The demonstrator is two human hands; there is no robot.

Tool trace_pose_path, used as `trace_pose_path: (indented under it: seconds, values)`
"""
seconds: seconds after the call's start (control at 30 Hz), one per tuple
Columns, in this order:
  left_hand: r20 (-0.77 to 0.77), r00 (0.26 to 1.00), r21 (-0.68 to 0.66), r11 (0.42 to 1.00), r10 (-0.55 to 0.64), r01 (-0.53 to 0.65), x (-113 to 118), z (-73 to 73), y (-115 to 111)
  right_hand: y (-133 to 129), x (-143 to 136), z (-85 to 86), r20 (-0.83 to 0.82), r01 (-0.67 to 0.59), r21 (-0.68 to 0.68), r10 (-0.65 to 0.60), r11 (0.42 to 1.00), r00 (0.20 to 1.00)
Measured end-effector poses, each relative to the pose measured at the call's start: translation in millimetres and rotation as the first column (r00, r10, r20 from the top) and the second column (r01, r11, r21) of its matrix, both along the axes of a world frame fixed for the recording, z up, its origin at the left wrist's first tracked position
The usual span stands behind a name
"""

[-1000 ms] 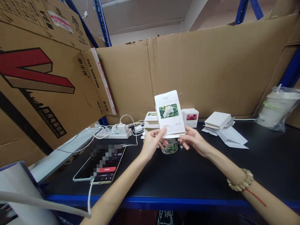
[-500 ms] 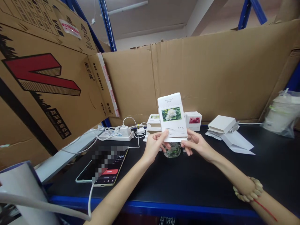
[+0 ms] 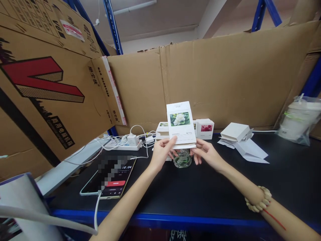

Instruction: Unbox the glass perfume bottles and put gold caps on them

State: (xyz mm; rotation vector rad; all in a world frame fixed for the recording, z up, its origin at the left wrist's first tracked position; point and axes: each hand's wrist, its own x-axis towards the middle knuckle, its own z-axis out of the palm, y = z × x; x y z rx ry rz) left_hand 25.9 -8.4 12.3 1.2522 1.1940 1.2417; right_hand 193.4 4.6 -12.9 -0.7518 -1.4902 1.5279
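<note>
Clock positions are read from the held carton.

Item 1. White carton (image 3: pixel 179 130), one, printed with a white flower. Held off the tabletop (image 3: pixel 213 190), face to the camera, top leaning slightly toward 11 o'clock. Contents: none visible; inside hidden.

Item 2. Left hand (image 3: pixel 160 154), at 7 o'clock. Narrow grip: thumb on the carton's lower front, fingers curled beneath and behind.

Item 3. Right hand (image 3: pixel 208 152), at 4 o'clock. Narrow pinch at the carton's lower right corner, near the bottom flap; remaining fingers loosely bent.

Item 4. Glass bottle (image 3: pixel 182 160), one, at 6 o'clock, on the tabletop, outside any carton. Green shows through the glass; whether it lies inside cannot be told.

Condition of work, by judgement: partway. Done: carton lifted and steadied in both hands. Left: the bottom flap appears not to lie flush with the body, and the top panel stands upright rather than folded over.

Item 5. Flower-print box (image 3: pixel 162 133), at 9 o'clock, partly masked by the carton; contents not seen.

Item 6. Pink-flower box (image 3: pixel 205 134), upright at 3 o'clock; contents not seen.

Item 7. White packaging pile (image 3: pixel 235 131), near 3 o'clock: a small box atop folded pieces.

Item 8. Clear bag (image 3: pixel 307 135), far out at 3 o'clock, containing a lidded cup (image 3: pixel 293 118); fill not discernible.
</note>
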Motion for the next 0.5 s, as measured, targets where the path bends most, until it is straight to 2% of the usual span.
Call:
trace_pose_path:
  seconds: [0.13,0.27,0.5]
  values:
    - [-0.009,1.0,0.001,1.0,0.015,-0.015,1.2,-1.4,0.6,0.6,1.0,1.8,-0.04,-0.009,-0.052,0.006,0.999,0.999]
    - [-0.009,0.999,-0.044,0.998,-0.038,0.038,3.9,-4.3,0.7,-0.3,-1.1,2.1,-0.02,0.057,-0.082,-0.059,0.995,0.998]
    - [-0.012,0.997,-0.097,0.992,-0.082,0.08,6.4,-7.2,-0.3,-1.4,-0.8,5.8,-0.015,0.092,-0.112,-0.094,0.99,0.995]
